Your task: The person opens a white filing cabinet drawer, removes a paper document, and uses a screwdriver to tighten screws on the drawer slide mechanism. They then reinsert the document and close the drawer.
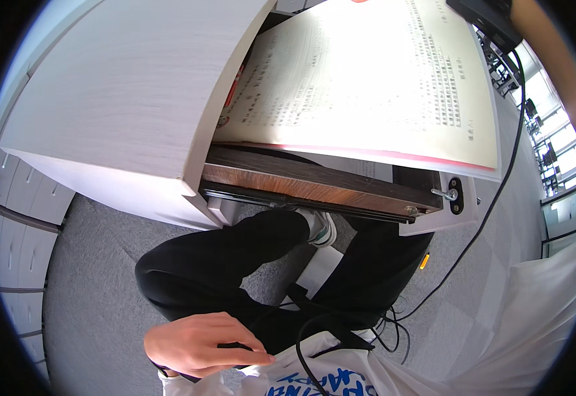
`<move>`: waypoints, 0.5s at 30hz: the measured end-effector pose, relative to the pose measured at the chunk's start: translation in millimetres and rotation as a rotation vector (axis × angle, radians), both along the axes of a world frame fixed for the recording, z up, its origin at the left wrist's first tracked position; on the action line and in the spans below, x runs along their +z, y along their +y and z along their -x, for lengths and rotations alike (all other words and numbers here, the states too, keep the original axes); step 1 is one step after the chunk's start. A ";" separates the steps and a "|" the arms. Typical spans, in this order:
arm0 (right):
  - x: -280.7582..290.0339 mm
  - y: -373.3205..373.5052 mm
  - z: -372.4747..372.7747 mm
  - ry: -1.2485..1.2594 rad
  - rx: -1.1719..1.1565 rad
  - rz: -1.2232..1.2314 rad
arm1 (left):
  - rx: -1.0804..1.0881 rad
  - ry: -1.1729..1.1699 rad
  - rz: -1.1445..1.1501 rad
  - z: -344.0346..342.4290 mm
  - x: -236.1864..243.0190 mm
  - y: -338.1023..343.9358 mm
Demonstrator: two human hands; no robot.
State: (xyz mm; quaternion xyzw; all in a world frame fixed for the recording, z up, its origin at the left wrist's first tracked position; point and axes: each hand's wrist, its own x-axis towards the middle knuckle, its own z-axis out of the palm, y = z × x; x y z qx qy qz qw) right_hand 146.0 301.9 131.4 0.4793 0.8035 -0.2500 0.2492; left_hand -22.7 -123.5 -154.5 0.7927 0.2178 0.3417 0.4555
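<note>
Head: papers [367,79] over open drawer [321,188]

So it's the left head-worn fisheye, looking steeply down past the wearer's own shirt [393,379] and legs [202,261]. Pretty close in, just above the near side edge of the drawer [321,189], and wide enough that the floor [100,270] and far-off cabinets [19,254] squeeze in at left, bending toward the rim.

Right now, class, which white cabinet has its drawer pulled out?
The nearest white cabinet: its brown wooden drawer juts out beneath printed paper sheets; the silver-handled white cabinets at far left show closed fronts.
</note>
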 end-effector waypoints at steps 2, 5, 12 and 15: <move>5.6 -8.9 -6.2 -0.032 0.025 -0.058 | -0.015 0.005 0.018 1.8 -0.7 -2.3; 14.6 -20.9 -15.1 -0.067 0.056 -0.127 | 0.012 0.011 0.025 3.5 -0.5 -4.9; 41.1 -37.1 -44.9 -0.095 0.109 -0.284 | 0.043 0.004 -0.014 -4.1 5.0 -9.4; 59.3 -49.1 -69.0 -0.067 0.109 -0.375 | 0.056 -0.031 -0.046 -13.0 7.7 -13.6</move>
